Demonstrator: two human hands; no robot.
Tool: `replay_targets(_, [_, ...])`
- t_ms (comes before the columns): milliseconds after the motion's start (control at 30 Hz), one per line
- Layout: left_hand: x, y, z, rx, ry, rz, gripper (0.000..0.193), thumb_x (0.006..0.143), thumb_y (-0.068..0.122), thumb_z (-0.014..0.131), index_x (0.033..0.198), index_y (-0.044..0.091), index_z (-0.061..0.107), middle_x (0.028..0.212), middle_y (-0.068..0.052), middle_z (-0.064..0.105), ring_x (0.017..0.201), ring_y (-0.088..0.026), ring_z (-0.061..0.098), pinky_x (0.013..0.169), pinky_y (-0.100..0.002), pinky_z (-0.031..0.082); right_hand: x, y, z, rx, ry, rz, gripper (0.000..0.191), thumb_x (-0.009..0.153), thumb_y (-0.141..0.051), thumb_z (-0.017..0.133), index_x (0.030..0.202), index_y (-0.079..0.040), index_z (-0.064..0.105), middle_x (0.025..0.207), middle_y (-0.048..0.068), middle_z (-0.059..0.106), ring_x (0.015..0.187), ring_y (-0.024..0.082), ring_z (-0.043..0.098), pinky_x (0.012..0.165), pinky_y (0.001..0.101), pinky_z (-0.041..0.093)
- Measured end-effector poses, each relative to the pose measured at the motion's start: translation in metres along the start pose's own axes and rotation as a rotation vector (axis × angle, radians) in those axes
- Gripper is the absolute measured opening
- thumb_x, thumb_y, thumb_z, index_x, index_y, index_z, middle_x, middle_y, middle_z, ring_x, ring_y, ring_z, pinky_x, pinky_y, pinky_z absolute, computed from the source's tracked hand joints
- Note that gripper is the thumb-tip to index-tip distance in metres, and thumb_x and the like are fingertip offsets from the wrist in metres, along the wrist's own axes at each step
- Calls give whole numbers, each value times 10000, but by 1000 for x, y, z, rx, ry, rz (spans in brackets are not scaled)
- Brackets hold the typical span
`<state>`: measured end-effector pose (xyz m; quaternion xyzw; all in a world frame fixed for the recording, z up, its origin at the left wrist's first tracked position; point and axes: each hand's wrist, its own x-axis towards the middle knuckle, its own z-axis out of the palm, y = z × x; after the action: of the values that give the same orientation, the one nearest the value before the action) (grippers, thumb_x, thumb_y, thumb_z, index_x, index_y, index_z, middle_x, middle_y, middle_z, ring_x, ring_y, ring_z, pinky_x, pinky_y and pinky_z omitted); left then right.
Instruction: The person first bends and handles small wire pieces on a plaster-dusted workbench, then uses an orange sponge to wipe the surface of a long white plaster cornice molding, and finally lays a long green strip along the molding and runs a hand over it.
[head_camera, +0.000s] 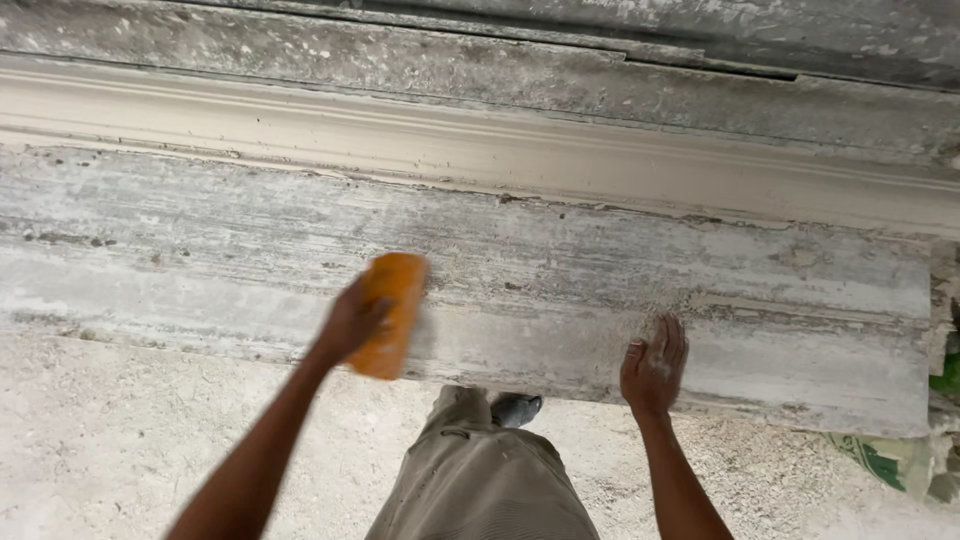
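Note:
My left hand (352, 322) grips an orange sponge-like block (393, 310) and presses it against a long, plaster-stained grey board (560, 290). The hand and block are blurred. My right hand (655, 365) rests flat on the near edge of the same board, fingers spread, holding nothing. A pale moulded plaster strip (480, 150) runs along the board's far side.
More rough grey boards (600, 70) lie beyond the moulded strip. Dusty ground (120, 440) lies below the board, with my trouser leg (480, 470) and shoe (517, 408) by its edge. Green and white scraps (905, 462) sit at the right.

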<state>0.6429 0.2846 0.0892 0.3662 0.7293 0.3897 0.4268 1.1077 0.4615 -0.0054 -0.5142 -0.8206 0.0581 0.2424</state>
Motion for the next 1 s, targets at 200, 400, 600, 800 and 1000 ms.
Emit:
replay_targets(200, [34, -10, 102, 401, 258, 347, 541, 888, 147, 664, 1396, 18, 532, 994, -278, 729, 848, -455, 713, 773, -529, 591, 7, -5, -7, -28, -36, -3, 494, 1061, -287, 444, 1405, 60, 507, 1483, 276, 478, 1416, 448, 438, 1210, 580, 336])
replay_targets(400, [38, -35, 41, 313, 186, 247, 510, 928, 200, 665, 1396, 60, 519, 948, -242, 740, 796, -429, 726, 681, -509, 596, 2, 2, -5, 48, -5, -31, 541, 1113, -328, 400, 1445, 90, 485, 1513, 292, 483, 1414, 477, 433, 1205, 588, 329])
replay_targets(600, [24, -4, 129, 22, 35, 100, 544, 926, 211, 597, 1448, 108, 483, 1003, -181, 756, 714, -351, 752, 621, -463, 623, -1, 8, -2, 4, -17, -25, 600, 1110, -378, 379, 1470, 95, 458, 1505, 291, 475, 1416, 471, 424, 1215, 577, 318])
replay_targets(800, [74, 20, 239, 188, -143, 139, 556, 923, 217, 598, 1454, 104, 479, 985, -204, 747, 745, -385, 737, 655, -495, 606, -4, 10, -4, 3, -47, 37, 583, 1104, -355, 363, 1476, 81, 465, 1507, 307, 481, 1423, 483, 417, 1200, 551, 325])
replay_targets(1000, [33, -3, -109, -13, 99, -35, 569, 919, 222, 599, 1461, 100, 476, 967, -227, 738, 776, -419, 721, 688, -528, 589, 1, 3, -1, -16, -5, 17, 598, 1056, -381, 384, 1446, 64, 475, 1506, 273, 493, 1433, 444, 436, 1225, 566, 338])
